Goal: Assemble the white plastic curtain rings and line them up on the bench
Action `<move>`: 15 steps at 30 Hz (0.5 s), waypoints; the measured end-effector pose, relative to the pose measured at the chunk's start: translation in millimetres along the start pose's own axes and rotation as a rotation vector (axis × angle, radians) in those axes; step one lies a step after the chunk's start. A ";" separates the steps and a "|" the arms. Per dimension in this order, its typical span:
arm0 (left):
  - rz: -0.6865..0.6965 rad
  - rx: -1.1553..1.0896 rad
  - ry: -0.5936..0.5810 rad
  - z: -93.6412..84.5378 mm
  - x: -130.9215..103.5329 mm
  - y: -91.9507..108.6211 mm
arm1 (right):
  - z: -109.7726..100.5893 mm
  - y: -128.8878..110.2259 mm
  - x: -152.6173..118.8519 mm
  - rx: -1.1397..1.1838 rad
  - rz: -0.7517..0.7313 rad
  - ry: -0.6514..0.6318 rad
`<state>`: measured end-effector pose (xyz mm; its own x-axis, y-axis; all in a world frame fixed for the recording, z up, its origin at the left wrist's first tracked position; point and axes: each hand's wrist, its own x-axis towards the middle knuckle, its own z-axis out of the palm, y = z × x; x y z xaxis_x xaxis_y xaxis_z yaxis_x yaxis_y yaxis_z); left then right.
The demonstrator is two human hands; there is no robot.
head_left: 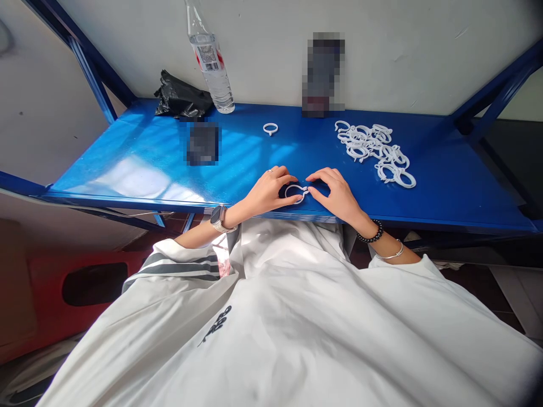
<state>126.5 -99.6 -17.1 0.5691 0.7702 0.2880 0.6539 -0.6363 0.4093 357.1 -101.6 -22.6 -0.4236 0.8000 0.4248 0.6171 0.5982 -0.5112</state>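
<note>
A white plastic ring with a small clasp at its right side is between my hands, near the front edge of the blue table. My left hand has its thumb and fingers closed on the ring's left part. My right hand is at the clasp, its thumb and forefinger curved around that end, the thumb tip touching it. Another white ring lies alone farther back. Several more white rings are heaped to the right of my right hand.
The blue table stands against a wall. At its back are a black plastic bag, a water bottle and a blurred dark object. A smaller blurred dark object lies at the left. Blue posts rise at both sides.
</note>
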 end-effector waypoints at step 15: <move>0.040 -0.058 0.006 -0.6 0.5 2.0 | 1.9 -0.3 -1.1 -0.054 -0.076 -0.038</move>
<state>127.8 -100.4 -15.7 0.5911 0.7444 0.3108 0.6007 -0.6633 0.4464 356.1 -102.6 -24.3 -0.4947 0.7541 0.4319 0.6169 0.6548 -0.4367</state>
